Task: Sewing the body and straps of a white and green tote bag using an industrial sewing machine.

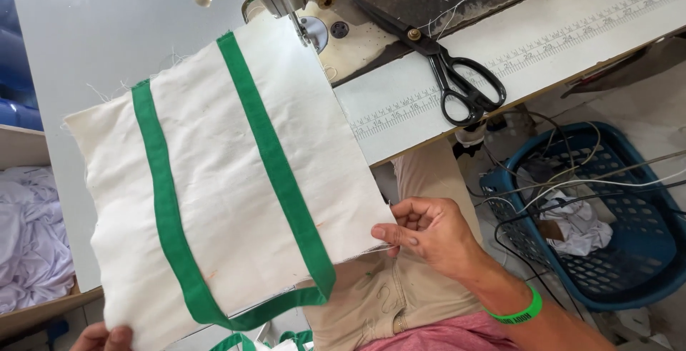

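- Right hand (429, 233) pinches the lower right corner of the cream cloth panel (221, 179); left hand (103, 337), mostly out of view, grips its lower left edge.
- Panel lies on the table (107, 29), its top edge under the sewing machine's needle (294, 26).
- Risk — the loose green strap (275, 158) loop hanging off the table edge could snag.
- Scissors (446, 72) lie close on the right; open room left.

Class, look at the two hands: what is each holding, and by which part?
Both hold the cream fabric panel with green straps. The right hand pinches its lower right corner; the left hand grips its bottom left corner, mostly out of frame.
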